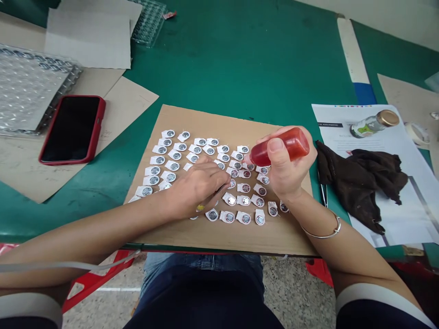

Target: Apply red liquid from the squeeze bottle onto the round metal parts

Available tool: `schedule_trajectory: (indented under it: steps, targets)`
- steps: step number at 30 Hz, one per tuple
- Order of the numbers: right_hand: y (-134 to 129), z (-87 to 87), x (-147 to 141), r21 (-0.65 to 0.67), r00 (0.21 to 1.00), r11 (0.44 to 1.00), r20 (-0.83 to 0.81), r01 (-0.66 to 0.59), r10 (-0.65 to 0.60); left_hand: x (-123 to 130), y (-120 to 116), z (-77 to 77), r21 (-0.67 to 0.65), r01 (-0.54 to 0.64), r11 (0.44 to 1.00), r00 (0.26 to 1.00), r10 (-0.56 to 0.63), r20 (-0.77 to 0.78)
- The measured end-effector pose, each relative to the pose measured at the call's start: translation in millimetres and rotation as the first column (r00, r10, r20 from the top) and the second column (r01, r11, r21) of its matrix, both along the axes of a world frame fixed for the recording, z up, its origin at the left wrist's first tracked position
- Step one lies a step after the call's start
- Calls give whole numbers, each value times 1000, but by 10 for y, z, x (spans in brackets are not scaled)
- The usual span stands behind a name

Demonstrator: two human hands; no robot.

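My right hand (pixel 291 169) is wrapped round a small red squeeze bottle (pixel 283 147), tilted so its pale nozzle points left over the small parts. My left hand (pixel 200 185) is closed on a thin dark tool, seemingly tweezers (pixel 222 186), mostly hidden by the fingers. The tip reaches a white tag-like part (pixel 232 183) near the nozzle. Many such white parts, each with a round silvery disc, lie in rough rows on a brown cardboard sheet (pixel 192 119). Some discs near the nozzle look reddish. My left forearm and both hands hide part of the rows.
On the left, a red-cased phone (pixel 73 130) lies beside a clear bubble-cell tray (pixel 24 91) on cardboard. To the right, a dark cloth (pixel 360 183), a pen (pixel 323 194) and a gold-capped glass jar (pixel 373 123) rest about a printed sheet (pixel 418 205). The green table (pixel 254 59) extends behind.
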State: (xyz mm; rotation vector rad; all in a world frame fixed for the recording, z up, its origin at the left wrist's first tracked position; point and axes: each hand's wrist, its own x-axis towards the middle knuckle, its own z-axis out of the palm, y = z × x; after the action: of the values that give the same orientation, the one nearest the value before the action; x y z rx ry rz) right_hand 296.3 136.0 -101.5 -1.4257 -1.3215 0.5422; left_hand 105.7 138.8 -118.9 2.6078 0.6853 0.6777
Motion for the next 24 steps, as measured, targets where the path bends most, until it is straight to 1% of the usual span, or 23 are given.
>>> schedule_trajectory:
  steps: [3,8,12,15,20,24]
  targets:
    - [-2,-19,0,-6,999,1000,-21,-27,27,7,-3,-2,50,29,998,999,-27,-25]
    - [4,-92,17,1,996,996,-14,-88,88,50,-44,51,188,116,975,985,-88,-149]
    - [5,-143,8,5,989,989,7,-150,150,83,-117,78,298,127,946,974,-62,-219]
    - [0,-146,-12,9,983,983,14,-184,184,90,-162,68,368,123,922,969,-31,-246]
    - [-7,-137,-12,-8,984,986,71,-166,166,96,-188,43,417,120,901,973,-22,-231]
    - [-11,-153,1,-79,981,979,34,-189,192,101,-194,42,419,113,901,975,-19,-223]
